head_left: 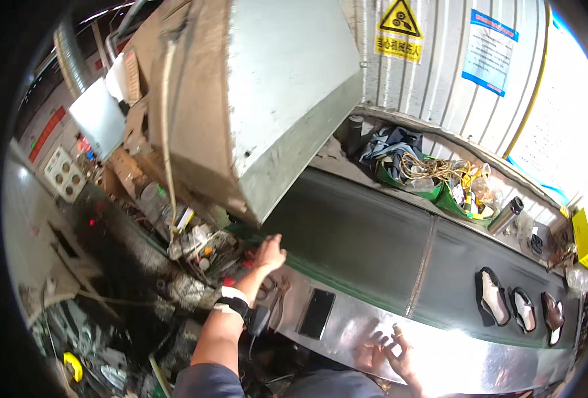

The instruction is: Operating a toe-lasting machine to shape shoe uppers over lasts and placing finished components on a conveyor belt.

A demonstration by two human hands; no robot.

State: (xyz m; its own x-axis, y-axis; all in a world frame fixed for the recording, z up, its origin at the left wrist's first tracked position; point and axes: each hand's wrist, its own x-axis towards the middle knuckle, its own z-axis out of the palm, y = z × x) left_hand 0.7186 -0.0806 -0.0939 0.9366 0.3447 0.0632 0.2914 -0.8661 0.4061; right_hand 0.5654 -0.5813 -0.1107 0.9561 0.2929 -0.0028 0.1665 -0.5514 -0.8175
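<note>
My left hand (269,253) is at the near edge of the dark conveyor belt (347,232), below the corner of a large grey metal hood (294,79). Its fingers are curled in, and whatever they may hold is hidden. A black band and a pale wrap circle that wrist. My right hand (403,358) is over the shiny metal ledge (353,318), fingers apart and holding nothing I can see; the ledge mirrors it. Between the hands lies a black phone (316,314). Pliers-like tools (279,302) rest beside my left forearm.
Three shoe pieces (493,297) sit on the belt at the right. Behind it, green containers (410,186) hold cloth, rope and bottles, near a dark metal cylinder (506,215). Clutter (208,245) crowds the left, along with a hanging hose (167,132). A yellow box (586,239) stands far right.
</note>
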